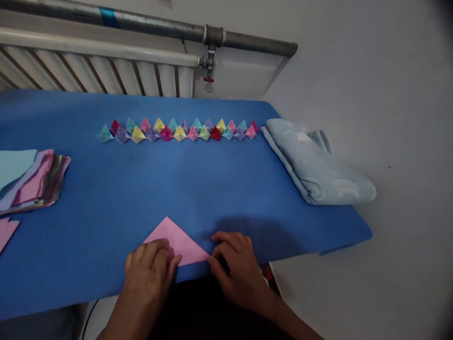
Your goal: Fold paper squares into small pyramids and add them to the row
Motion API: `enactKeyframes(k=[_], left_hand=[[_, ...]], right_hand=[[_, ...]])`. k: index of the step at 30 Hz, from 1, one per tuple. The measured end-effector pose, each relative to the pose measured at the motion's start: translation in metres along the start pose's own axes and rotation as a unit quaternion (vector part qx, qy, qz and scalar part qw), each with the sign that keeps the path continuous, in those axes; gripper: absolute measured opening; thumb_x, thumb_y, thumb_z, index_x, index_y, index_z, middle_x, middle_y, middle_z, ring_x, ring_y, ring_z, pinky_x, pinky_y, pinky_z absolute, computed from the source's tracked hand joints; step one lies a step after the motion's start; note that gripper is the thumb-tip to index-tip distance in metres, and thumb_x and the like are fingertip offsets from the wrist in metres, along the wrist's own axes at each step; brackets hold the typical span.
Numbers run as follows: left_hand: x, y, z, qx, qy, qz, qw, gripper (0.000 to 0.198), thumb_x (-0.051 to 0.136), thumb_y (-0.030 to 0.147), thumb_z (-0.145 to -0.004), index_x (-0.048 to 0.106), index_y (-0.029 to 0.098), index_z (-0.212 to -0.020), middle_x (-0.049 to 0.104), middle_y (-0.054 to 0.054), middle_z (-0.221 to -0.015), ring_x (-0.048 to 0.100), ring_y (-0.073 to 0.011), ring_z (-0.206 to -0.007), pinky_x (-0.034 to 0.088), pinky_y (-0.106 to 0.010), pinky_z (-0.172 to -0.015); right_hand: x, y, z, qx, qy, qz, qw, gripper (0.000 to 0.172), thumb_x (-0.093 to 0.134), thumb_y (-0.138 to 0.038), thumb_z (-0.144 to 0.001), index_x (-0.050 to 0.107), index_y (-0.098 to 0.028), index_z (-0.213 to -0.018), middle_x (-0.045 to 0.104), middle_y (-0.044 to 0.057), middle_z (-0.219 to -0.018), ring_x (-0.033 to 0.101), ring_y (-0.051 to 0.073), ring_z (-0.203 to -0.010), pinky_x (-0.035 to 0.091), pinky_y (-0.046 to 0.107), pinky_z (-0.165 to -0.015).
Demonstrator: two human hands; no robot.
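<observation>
A pink sheet of paper (pixel 184 244), folded into a triangle, lies at the table's near edge with its peak pointing away from me. Over its left part rests my left hand (pixel 150 264), fingers curled and thumb pressed on the paper; the left corner is hidden under it. My right hand (pixel 235 262) is at the right corner, with thumb and a bent finger closed at the tip of the paper. Beyond, two rows of small folded paper boats (pixel 180 133) in several colours stand across the blue table.
A stack of coloured paper (pixel 35 182) lies at the left, with pink sheets (pixel 7 231) nearer to me. A folded light-blue cloth (pixel 318 165) sits at the right edge by the wall. Behind the blue table (pixel 226 184) are a radiator (pixel 99 71) and a metal pipe (pixel 159 26).
</observation>
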State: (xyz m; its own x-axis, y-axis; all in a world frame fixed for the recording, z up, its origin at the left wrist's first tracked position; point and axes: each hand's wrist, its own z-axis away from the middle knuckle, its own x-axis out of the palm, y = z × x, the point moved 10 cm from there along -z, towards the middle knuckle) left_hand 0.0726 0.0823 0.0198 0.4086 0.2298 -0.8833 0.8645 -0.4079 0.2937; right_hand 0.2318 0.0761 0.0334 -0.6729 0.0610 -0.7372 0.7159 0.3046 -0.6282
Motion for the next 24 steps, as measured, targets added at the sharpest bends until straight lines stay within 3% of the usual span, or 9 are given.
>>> enactKeyframes(k=[5, 10, 15, 19, 24], left_hand=[[0.001, 0.003, -0.001, 0.035, 0.002, -0.008, 0.999, 0.028, 0.047, 0.036, -0.091, 0.061, 0.018, -0.075, 0.066, -0.006, -0.085, 0.056, -0.0214, -0.076, 0.035, -0.034, -0.066], [0.000, -0.002, -0.001, -0.014, -0.004, -0.006, 1.000, 0.033, 0.041, 0.038, -0.093, 0.061, 0.018, -0.076, 0.066, -0.008, -0.088, 0.056, -0.0212, -0.078, 0.038, -0.036, -0.068], [0.001, -0.001, 0.000, 0.000, -0.028, 0.015, 0.999, 0.027, 0.044, 0.037, -0.092, 0.061, 0.018, -0.084, 0.064, -0.009, -0.094, 0.055, -0.0224, -0.084, 0.040, -0.037, -0.071], [-0.004, 0.005, 0.000, 0.070, -0.035, 0.003, 0.997, 0.022, 0.044, 0.028, -0.092, 0.064, 0.023, -0.100, 0.062, -0.008, -0.102, 0.053, -0.0220, -0.090, 0.040, -0.036, -0.073], [0.003, 0.030, 0.010, 0.210, -0.114, -0.001, 0.971, 0.053, 0.041, 0.005, -0.085, 0.049, 0.034, -0.129, 0.061, -0.005, -0.110, 0.051, -0.0225, -0.097, 0.035, -0.039, -0.082]], right_hand=[[0.002, 0.001, 0.000, 0.005, -0.003, 0.004, 1.000, 0.007, 0.057, -0.015, -0.082, 0.056, -0.018, -0.077, 0.063, 0.007, -0.101, 0.054, 0.022, -0.093, 0.035, 0.037, -0.078], [0.004, 0.001, -0.001, 0.017, -0.016, 0.008, 1.000, 0.007, 0.057, -0.015, -0.082, 0.055, -0.018, -0.076, 0.063, 0.008, -0.103, 0.054, 0.022, -0.095, 0.036, 0.038, -0.079], [0.003, 0.004, -0.002, 0.063, -0.034, 0.010, 0.997, 0.009, 0.060, -0.013, -0.080, 0.054, -0.020, -0.076, 0.062, 0.005, -0.105, 0.053, 0.023, -0.098, 0.036, 0.039, -0.082], [0.002, 0.005, -0.003, 0.085, -0.036, 0.009, 0.996, 0.011, 0.061, -0.011, -0.078, 0.054, -0.020, -0.077, 0.061, 0.005, -0.107, 0.053, 0.023, -0.101, 0.036, 0.039, -0.084], [0.001, 0.007, -0.004, 0.089, -0.023, 0.017, 0.996, 0.013, 0.058, -0.008, -0.076, 0.056, -0.020, -0.079, 0.062, 0.005, -0.105, 0.053, 0.023, -0.103, 0.037, 0.041, -0.085]])
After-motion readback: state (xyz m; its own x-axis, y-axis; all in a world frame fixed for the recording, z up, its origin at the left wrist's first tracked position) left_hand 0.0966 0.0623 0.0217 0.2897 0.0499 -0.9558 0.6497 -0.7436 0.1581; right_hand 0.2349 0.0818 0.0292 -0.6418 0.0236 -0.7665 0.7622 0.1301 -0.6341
